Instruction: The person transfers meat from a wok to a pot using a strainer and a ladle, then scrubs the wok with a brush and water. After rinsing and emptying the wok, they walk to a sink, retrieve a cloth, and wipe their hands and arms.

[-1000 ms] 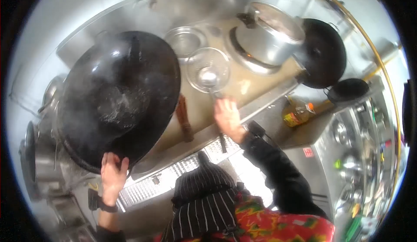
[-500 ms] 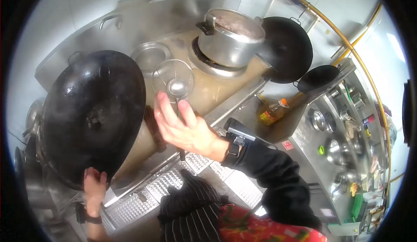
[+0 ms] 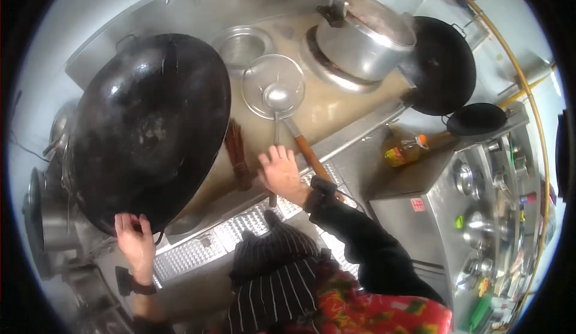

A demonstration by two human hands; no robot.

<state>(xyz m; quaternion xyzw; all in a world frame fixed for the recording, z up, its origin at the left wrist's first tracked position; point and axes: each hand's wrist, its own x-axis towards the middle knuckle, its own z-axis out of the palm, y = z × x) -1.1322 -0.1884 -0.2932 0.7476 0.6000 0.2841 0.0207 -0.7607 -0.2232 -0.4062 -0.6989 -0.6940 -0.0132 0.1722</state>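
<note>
A large black wok stands tilted on the left side of the stove, its dark inside facing me. The fingers of my left hand are hooked over its near rim beside a small loop handle, gripping it. My right hand hovers over the handle of a metal ladle, fingers stretched out and holding nothing that I can see. The ladle's bowl rests in a round mesh strainer, which has a wooden handle. Between the wok and my right hand lies a brown bristle brush.
Behind the strainer sits a round metal basin. A big steaming pot stands on a burner at the back. Another black wok leans right of it. An orange-capped oil bottle and a counter with several metal bowls are at the right.
My right hand has dropped away from in front of the strainer to the ladle's handle. My left hand stays at the wok's rim. The view has shifted, showing the brush and the strainer's handle.
</note>
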